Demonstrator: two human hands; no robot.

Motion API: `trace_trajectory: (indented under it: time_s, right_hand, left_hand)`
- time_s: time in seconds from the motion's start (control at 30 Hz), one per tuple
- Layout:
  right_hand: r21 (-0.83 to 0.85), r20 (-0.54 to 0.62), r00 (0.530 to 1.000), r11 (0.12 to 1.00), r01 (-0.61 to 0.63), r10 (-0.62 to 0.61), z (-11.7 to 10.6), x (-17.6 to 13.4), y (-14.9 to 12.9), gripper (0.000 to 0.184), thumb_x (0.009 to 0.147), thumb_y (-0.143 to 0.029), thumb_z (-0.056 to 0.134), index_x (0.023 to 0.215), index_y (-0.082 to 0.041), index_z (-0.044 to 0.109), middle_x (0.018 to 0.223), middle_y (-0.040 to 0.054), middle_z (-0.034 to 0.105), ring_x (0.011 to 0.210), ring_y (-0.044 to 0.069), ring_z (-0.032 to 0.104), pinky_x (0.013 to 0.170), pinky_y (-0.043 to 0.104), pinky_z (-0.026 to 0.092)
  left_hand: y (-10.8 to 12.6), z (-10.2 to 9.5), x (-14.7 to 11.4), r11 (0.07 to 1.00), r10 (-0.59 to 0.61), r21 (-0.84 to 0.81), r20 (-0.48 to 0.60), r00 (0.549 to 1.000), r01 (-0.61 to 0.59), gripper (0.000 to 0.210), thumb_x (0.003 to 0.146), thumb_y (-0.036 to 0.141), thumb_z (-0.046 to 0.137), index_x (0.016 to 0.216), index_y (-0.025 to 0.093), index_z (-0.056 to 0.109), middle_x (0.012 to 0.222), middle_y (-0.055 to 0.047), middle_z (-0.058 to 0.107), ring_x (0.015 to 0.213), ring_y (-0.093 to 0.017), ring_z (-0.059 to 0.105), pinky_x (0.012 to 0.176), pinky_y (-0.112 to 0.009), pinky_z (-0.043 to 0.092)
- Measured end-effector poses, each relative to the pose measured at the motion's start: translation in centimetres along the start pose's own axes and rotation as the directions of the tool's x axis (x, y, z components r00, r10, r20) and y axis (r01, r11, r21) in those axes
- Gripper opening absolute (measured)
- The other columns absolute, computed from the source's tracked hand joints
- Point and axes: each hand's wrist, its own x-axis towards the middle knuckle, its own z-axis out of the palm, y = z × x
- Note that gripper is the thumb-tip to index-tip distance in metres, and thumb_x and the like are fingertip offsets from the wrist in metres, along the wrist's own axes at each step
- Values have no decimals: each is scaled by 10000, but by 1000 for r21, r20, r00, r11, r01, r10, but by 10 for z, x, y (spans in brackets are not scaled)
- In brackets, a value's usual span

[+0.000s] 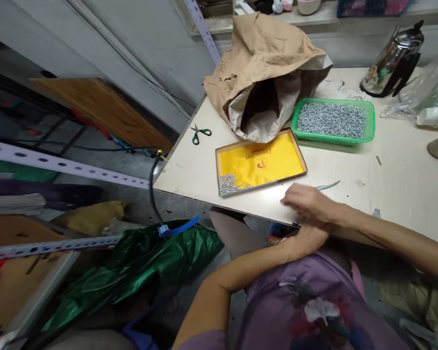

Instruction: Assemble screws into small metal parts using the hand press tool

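Note:
My right hand (pixel 310 201) hovers at the table's front edge, its fingers curled together and slightly blurred. What they hold, if anything, is hidden. My left hand (pixel 308 241) is just below it, close to my lap, with its fingers out of sight behind the right hand and wrist. Beyond the hands lies a shallow cardboard tray (pixel 281 158) with a yellow bottom. Small silver metal pins (pixel 229 183) are heaped in its near left corner. Behind it, a green plastic basket (pixel 370 129) is full of similar silver pieces (pixel 332 119). A thin grey strip (pixel 328 185) rests beside my right hand.
A large brown paper bag (pixel 263 63) lies with its mouth towards me behind the tray. Green-handled scissors (pixel 200 133) are on the left of the table. A glass-and-metal pot (pixel 394 61) stands at the back right. Below left are a perforated metal bar (pixel 65 165) and green sheeting (pixel 160 257).

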Motion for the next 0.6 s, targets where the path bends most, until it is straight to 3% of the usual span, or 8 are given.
trace_trajectory:
  time_s: [0.07, 0.13, 0.2, 0.23, 0.3, 0.37, 0.47, 0.6]
  right_hand:
    - [-34, -221, 961, 983, -181, 170, -32, -2, 14, 387, 996, -230, 267, 1049, -200, 649, 990, 114, 621, 988, 220, 547, 849, 372, 466]
    - [-97, -434, 843, 914, -395, 318, -64, -7, 42, 375, 997, -304, 298, 1060, -198, 652, 988, 128, 624, 991, 262, 557, 851, 421, 463]
    - [-133, -544, 744, 836, -533, 388, -89, -15, 78, 408, 992, -350, 307, 1091, -164, 656, 979, 153, 616, 994, 291, 566, 862, 457, 451]
    - [-145, -544, 730, 811, -567, 413, -97, -19, 95, 415, 986, -344, 308, 1125, -154, 650, 978, 159, 615, 999, 295, 570, 859, 460, 452]
    - [-194, -503, 723, 753, -629, 474, -102, -28, 120, 408, 956, -324, 402, 1232, -100, 603, 982, 198, 621, 1002, 323, 571, 829, 469, 455]
    - [-242, -449, 747, 738, -630, 491, -92, -38, 127, 447, 943, -298, 436, 1331, -98, 530, 991, 213, 621, 994, 338, 574, 786, 468, 459]
    - [-200, -326, 828, 823, -532, 456, -59, -53, 108, 429, 952, -323, 422, 1316, -131, 543, 940, 186, 622, 839, 300, 603, 692, 427, 488]
    - [-32, -163, 905, 915, -403, 393, -10, -72, 64, 337, 964, -339, 374, 1124, -189, 630, 934, 141, 650, 807, 257, 640, 711, 390, 526]
  left_hand:
    - [0, -17, 4, 967, 246, 47, 60, 967, -249, 318, 968, 216, 407, 1139, 159, 669, 1155, -60, 653, 1200, -167, 560, 1011, -231, 482]
    - [-11, -45, 10, 906, 384, 159, 87, 919, -393, 321, 974, 190, 407, 1193, 179, 643, 1240, -90, 633, 1270, -213, 514, 1065, -377, 463]
    - [-33, -83, 18, 906, 289, 319, 16, 957, -279, 329, 979, 170, 379, 1156, 175, 656, 1182, -113, 654, 1191, -233, 555, 1019, -432, 479]
    - [-48, -104, 22, 908, 192, 386, -37, 981, -163, 314, 975, 169, 389, 1109, 165, 672, 1106, -117, 672, 1099, -234, 583, 971, -432, 495]
    - [-79, -148, 28, 863, -26, 497, -136, 990, 91, 274, 958, 174, 432, 972, 153, 705, 955, -114, 680, 950, -235, 582, 867, -408, 510]
    - [-106, -185, 31, 799, -174, 557, -149, 973, 229, 227, 928, 192, 500, 882, 150, 719, 882, -103, 671, 915, -231, 560, 826, -363, 499]
    - [-133, -215, 31, 753, -294, 614, -5, 956, 235, 197, 886, 184, 551, 798, 153, 724, 854, -91, 660, 911, -222, 551, 781, -304, 486]
    - [-144, -218, 35, 716, -320, 678, 106, 941, 167, 205, 876, 180, 545, 764, 143, 712, 858, -106, 658, 924, -231, 559, 763, -290, 480]
